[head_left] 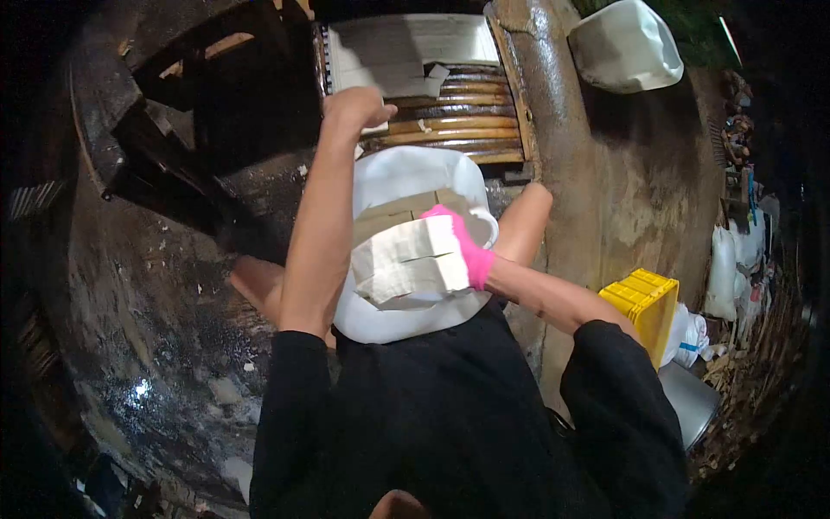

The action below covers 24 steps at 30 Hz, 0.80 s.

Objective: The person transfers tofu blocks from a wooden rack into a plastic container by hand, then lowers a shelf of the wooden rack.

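My bare left hand [354, 108] is over the near left part of a slatted wooden rack [462, 130], its fingers curled and mostly hidden from above. A small white piece [377, 128] shows just beneath it. My right hand [472, 255], in a pink glove, grips a stack of pale rectangular pieces [402, 259] above a cut-open white plastic jug [415, 164] on my lap. More greyish pieces [393, 210] lie inside the jug behind the stack. Pale pieces laid close together [380, 52] cover the rack's far part, and a loose one [437, 80] sits askew at their edge.
Another white plastic jug [618, 52] lies on the wet floor at the upper right. To the right are a yellow crate [640, 298], a metal container [689, 402] and white sacks [722, 268]. Dark wooden furniture [164, 160] stands at the left.
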{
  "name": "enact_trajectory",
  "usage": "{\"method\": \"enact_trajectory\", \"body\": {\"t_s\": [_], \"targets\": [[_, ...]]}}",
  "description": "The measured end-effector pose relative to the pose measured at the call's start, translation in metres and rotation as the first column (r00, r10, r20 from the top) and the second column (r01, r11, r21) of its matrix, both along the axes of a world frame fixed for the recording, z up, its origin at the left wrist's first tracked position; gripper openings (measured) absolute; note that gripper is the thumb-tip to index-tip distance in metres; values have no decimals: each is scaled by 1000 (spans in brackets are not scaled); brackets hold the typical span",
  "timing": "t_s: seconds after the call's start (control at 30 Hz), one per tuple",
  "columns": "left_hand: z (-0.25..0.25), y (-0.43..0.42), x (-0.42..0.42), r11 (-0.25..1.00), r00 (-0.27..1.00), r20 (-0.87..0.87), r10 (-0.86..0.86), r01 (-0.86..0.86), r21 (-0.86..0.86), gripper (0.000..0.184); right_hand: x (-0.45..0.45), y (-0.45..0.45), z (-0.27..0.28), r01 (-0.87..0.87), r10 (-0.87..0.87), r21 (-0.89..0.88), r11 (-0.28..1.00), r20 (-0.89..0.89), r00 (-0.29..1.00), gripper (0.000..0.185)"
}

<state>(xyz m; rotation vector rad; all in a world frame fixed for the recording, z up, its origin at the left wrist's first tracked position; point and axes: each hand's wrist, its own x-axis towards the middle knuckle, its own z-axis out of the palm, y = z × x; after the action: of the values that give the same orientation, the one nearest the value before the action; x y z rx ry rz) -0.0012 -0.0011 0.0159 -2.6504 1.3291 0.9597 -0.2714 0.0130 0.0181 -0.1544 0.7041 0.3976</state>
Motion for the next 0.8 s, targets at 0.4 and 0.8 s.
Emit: {"method": "enact_trajectory", "body": {"t_s": [0.4,0.8], "targets": [[9,-5,1,999,999,-26,31,-30,36,50,89,7,-131,-131,208,-446,885,128,970,57],[-11,-10,12,1000,993,-117,-23,22,-11,63,77,-12,-117,-238,458,-955,179,-133,879,53]]}}
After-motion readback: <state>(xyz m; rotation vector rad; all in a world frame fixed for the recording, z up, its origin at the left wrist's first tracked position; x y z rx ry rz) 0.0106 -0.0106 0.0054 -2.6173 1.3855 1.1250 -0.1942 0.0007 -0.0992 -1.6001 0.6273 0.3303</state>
